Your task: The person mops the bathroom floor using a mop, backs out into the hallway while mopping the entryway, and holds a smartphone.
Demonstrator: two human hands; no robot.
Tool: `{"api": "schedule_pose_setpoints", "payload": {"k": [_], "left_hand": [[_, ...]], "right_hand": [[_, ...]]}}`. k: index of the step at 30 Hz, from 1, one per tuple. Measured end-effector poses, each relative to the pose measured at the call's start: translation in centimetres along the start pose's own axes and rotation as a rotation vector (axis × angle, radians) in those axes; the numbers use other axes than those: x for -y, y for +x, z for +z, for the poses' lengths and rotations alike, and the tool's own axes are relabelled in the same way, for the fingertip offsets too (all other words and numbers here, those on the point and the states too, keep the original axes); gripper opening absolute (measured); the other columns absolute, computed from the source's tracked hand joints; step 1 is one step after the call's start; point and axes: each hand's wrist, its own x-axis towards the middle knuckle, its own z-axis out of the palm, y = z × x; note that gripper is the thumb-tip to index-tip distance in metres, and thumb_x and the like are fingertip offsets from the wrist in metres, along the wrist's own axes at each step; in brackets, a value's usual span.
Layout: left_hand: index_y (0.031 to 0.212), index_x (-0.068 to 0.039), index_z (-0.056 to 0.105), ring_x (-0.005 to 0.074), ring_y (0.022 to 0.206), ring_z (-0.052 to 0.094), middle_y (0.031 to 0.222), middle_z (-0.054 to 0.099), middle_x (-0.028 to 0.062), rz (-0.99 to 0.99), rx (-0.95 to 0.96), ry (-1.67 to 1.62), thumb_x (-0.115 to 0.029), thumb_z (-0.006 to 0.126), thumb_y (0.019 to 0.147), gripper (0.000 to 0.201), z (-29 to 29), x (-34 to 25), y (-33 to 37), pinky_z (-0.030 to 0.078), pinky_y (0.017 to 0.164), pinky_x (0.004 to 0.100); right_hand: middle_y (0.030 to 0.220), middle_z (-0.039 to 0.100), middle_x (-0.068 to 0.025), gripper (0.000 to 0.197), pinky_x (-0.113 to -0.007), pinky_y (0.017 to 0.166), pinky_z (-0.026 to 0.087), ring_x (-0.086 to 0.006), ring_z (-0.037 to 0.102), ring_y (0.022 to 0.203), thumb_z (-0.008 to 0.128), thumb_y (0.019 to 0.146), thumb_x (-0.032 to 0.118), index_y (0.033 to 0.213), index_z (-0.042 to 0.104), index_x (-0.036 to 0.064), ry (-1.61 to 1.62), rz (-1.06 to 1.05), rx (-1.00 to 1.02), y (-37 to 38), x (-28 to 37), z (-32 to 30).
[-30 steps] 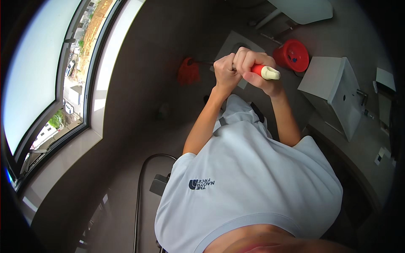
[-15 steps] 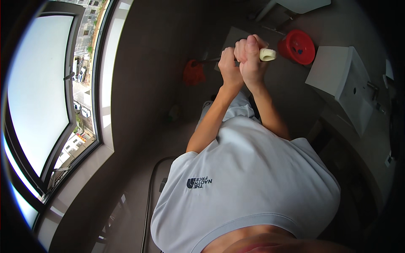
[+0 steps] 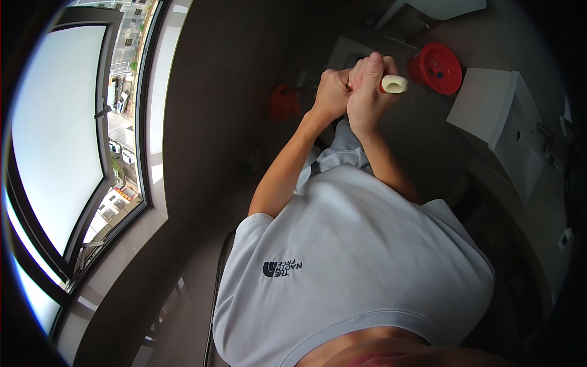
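Both my hands are closed round the handle of a long-handled tool, held out in front of my body. From the right fist sticks the handle's pale yellow end (image 3: 395, 84), which has a hole in it and a bit of red beside it. My right hand (image 3: 369, 92) grips just behind that end, thumb up. Against it on the left, my left hand (image 3: 332, 93) is wrapped round the same handle. A dark shaft runs left from there to a red-orange head (image 3: 284, 103) low by the dark wall. The head is dim, so whether it is a broom or a mop cannot be told.
A red bucket (image 3: 435, 68) stands beyond my right hand, with a white washbasin (image 3: 510, 131) to its right. Another white fixture (image 3: 446, 6) is at the far edge. An open window (image 3: 61, 134) fills the left side, with a pale sill (image 3: 158, 122).
My hands have shifted slightly right with the handle. My left elbow has swung out to the left. The red-orange head sits a little further right in the picture, and the whole view has shifted slightly.
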Motion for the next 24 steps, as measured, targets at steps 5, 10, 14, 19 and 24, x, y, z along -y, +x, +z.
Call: {"api": "schedule_pose_setpoints", "payload": {"k": [5,10,14,19,24], "left_hand": [[0.068,0.004,0.060,0.0407,0.055,0.056,0.063,0.056,0.0233,0.006,0.164,-0.020,-0.016,0.075,0.071,0.025,0.1,0.2,2.3,0.045,0.051,0.0370],[0.072,0.003,0.063,0.0412,0.059,0.056,0.064,0.057,0.0227,-0.006,0.077,-0.014,-0.017,0.074,0.071,0.023,2.1,-0.3,2.2,0.045,0.053,0.0370],[0.072,0.001,0.063,0.0410,0.058,0.056,0.063,0.056,0.0221,-0.087,0.118,0.125,-0.019,0.072,0.074,0.022,2.1,6.5,0.7,0.044,0.053,0.0398],[0.080,-0.001,0.066,0.0407,0.067,0.061,0.070,0.060,0.0226,-0.126,0.018,0.265,-0.015,0.066,0.080,0.014,2.2,11.5,-1.6,0.048,0.061,0.0452],[0.084,-0.005,0.070,0.0422,0.080,0.065,0.080,0.067,0.0216,-0.258,-0.133,0.265,-0.015,0.063,0.080,0.013,2.2,9.9,-3.4,0.053,0.076,0.0495]], "right_hand": [[0.052,0.044,0.0023,0.042,-0.024,0.045,0.032,-0.0052,0.042,0.047,0.058,0.101,0.021,0.066,0.040,0.0074,-0.039,-0.063,-0.061,2.0,0.0,-0.3],[0.051,0.038,0.0028,0.040,-0.025,0.043,0.027,-0.0046,0.034,0.045,0.054,0.102,0.016,0.068,0.033,0.0092,0.098,0.019,0.038,3.0,0.3,-2.4],[0.050,0.033,0.0033,0.037,-0.026,0.042,0.026,-0.0054,0.029,0.042,0.049,0.102,0.014,0.070,0.031,0.0105,0.095,0.064,0.048,2.8,0.3,-3.8],[0.048,0.028,0.0030,0.034,-0.027,0.042,0.026,-0.0074,0.025,0.040,0.043,0.102,0.013,0.070,0.029,0.0114,0.036,0.113,0.034,2.2,0.8,-3.2],[0.045,0.022,0.0027,0.034,-0.028,0.040,0.023,-0.0088,0.016,0.039,0.042,0.098,0.012,0.068,0.026,0.0122,-0.063,0.049,0.045,0.6,1.0,-1.9]]}}
